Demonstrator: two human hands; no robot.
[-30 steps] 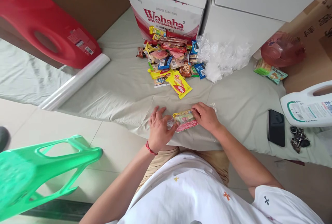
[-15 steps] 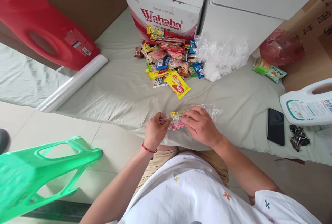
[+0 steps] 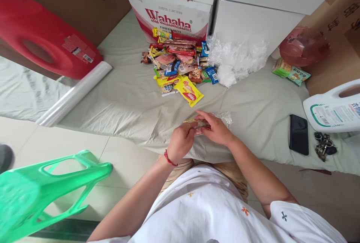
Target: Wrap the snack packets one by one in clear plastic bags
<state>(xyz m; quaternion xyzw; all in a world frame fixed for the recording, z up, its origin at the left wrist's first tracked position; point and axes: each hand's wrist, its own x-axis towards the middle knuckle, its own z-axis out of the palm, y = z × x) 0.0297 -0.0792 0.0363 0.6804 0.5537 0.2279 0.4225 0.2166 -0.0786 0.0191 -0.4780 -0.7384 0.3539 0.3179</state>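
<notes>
Both of my hands meet over a clear plastic bag of snacks (image 3: 222, 117) lying on the grey sheet (image 3: 126, 100) in front of me. My left hand (image 3: 181, 141), with a red string at the wrist, is closed on the bag's left end. My right hand (image 3: 216, 128) pinches the bag from the right, fingers curled over the yellow and pink wrappers inside. A pile of loose snack packets (image 3: 177, 63) lies farther back on the sheet, with a yellow packet (image 3: 189, 92) at its near edge.
Behind the pile stand a Wahaha carton (image 3: 168, 14) and white boxes (image 3: 253, 14), with crumpled clear plastic (image 3: 239, 57) beside them. A red jug (image 3: 42, 36) and film roll (image 3: 74, 93) lie left, a green stool (image 3: 47, 186) near left. Phone (image 3: 298, 134), keys (image 3: 324, 147) and a white jug (image 3: 334, 106) lie right.
My hands have drawn together over the bag. The left hand moved right and closed on its end, and the right hand's fingers came over the wrappers. The view shifted slightly.
</notes>
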